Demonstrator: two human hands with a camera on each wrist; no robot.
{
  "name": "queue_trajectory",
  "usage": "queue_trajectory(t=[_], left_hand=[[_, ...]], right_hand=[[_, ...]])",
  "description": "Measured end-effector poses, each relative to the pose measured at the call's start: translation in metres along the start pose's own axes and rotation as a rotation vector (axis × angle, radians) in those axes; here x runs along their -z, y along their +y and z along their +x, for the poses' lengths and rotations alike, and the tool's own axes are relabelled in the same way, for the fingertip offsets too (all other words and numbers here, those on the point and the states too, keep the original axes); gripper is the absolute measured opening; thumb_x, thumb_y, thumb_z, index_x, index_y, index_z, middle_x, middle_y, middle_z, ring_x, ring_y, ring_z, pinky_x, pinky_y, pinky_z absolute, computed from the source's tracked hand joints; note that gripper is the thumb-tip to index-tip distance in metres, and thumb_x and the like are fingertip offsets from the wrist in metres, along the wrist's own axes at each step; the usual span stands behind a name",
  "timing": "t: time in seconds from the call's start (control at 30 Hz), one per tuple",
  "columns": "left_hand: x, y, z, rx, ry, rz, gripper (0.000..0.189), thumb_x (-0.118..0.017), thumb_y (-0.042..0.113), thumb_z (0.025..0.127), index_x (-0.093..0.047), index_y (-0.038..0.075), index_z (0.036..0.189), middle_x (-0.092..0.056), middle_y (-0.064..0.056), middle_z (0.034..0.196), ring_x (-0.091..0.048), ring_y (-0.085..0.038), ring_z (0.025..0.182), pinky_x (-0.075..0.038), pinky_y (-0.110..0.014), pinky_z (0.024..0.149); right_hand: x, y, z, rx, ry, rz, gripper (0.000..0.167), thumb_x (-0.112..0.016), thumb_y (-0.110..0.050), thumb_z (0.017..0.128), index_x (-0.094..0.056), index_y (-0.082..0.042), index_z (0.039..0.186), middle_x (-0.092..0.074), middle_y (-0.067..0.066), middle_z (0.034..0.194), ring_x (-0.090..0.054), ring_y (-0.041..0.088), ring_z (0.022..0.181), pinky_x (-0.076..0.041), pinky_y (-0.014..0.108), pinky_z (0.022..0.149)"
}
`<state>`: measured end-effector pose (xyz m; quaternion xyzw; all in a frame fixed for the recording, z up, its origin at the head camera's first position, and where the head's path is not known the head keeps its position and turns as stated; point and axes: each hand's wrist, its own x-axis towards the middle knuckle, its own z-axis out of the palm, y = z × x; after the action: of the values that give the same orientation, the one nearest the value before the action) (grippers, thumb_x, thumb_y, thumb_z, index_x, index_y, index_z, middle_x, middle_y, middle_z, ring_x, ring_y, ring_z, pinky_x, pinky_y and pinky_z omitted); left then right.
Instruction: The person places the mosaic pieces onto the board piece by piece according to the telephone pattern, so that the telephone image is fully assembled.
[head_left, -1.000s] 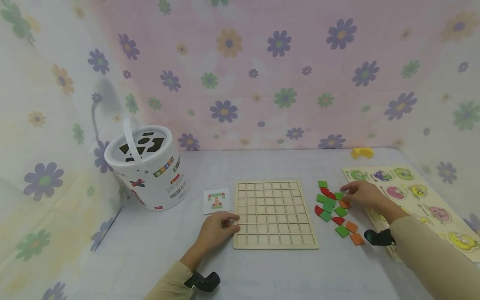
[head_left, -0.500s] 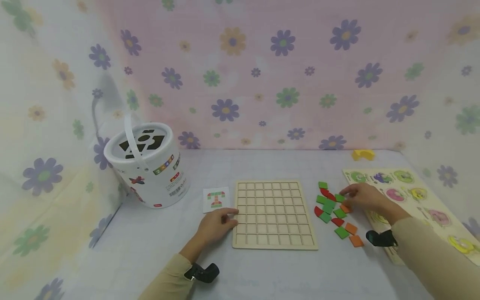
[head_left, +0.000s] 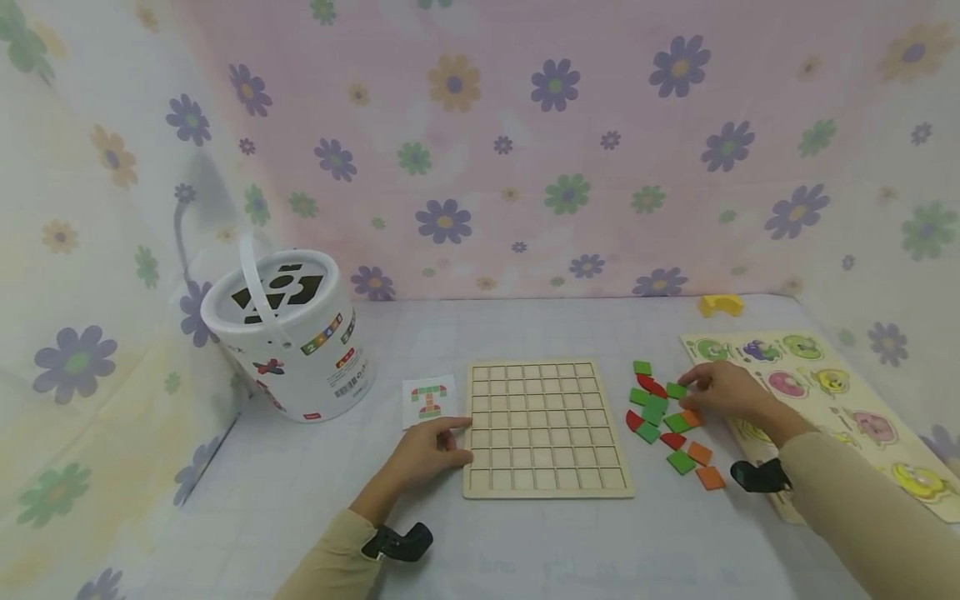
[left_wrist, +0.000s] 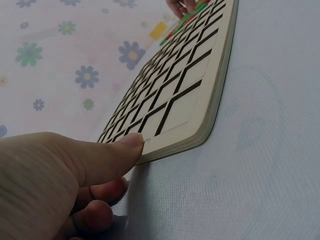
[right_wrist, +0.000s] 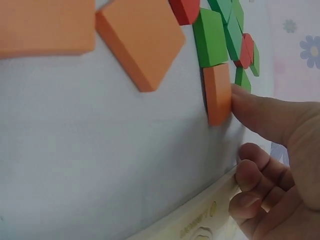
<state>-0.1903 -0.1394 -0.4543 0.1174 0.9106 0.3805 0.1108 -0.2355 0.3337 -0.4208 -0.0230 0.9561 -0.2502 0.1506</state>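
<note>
In the head view, a square wooden grid board [head_left: 547, 492] lies mid-table. My left hand [head_left: 427, 454] is at its left edge; in the left wrist view the thumb [left_wrist: 131, 141] rests on the rim while other fingers curl below. Right of the board lie loose green, red and orange tiles. My right hand [head_left: 723, 390] is low over them, index fingertip by a green tile [head_left: 677, 390]. Its thumb [right_wrist: 250, 107] touches an orange tile [right_wrist: 218, 95] in the right wrist view, and that tile meets another green tile [right_wrist: 210, 37]. The right index finger is mostly hidden there.
A small card [head_left: 428, 402] with a T pattern lies left of the board. Behind it stands a white bucket [head_left: 333, 367] with a holed lid. A fruit puzzle board [head_left: 847, 454] sits under the right forearm, with a yellow arch block [head_left: 722, 305] at the back.
The orange tile at my right thumb has slid slightly nearer and now lies against a green tile, where a gap showed before. My left hand stays at the board's edge.
</note>
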Motion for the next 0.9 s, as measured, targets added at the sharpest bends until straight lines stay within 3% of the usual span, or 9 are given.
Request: queue_trajectory(t=[0.37,0.53,0.73,0.9], left_hand=[[0.000,0.000,0.001,0.003,-0.006,-0.012,0.053,-0.081,0.027,0.080,-0.064,0.014,0.130,-0.058,0.002,0.078,-0.048,-0.012,0.070,-0.036,-0.023,0.061],[-0.001,0.000,0.000,0.008,-0.005,-0.018,0.053,-0.081,0.027,0.080,-0.065,0.014,0.130,-0.057,0.003,0.078,-0.048,-0.012,0.069,-0.035,-0.022,0.061],[-0.002,0.002,-0.002,0.022,-0.002,-0.023,0.052,-0.080,0.027,0.081,-0.065,0.015,0.130,-0.056,0.003,0.078,-0.047,-0.011,0.069,-0.035,-0.022,0.060],[-0.002,0.003,-0.003,0.019,-0.002,-0.025,0.052,-0.080,0.027,0.081,-0.065,0.014,0.130,-0.056,0.003,0.078,-0.047,-0.011,0.070,-0.035,-0.022,0.060]], right_hand=[[0.000,-0.008,0.001,0.080,0.094,-0.002,0.049,-0.072,-0.034,0.087,-0.065,0.002,0.120,-0.061,0.024,0.110,-0.054,0.030,0.093,-0.047,0.036,0.073],[-0.011,-0.033,0.010,0.172,0.077,-0.006,0.041,-0.074,-0.030,0.087,-0.069,0.000,0.114,-0.064,0.019,0.104,-0.053,0.024,0.087,-0.043,0.030,0.067],[-0.031,-0.062,0.022,0.307,0.034,-0.003,0.036,-0.075,-0.029,0.086,-0.072,-0.004,0.112,-0.063,0.011,0.103,-0.055,0.019,0.089,-0.045,0.032,0.072],[-0.043,-0.083,0.028,0.347,0.019,0.026,0.032,-0.075,-0.027,0.086,-0.072,-0.007,0.111,-0.062,0.010,0.103,-0.052,0.017,0.085,-0.044,0.031,0.070]])
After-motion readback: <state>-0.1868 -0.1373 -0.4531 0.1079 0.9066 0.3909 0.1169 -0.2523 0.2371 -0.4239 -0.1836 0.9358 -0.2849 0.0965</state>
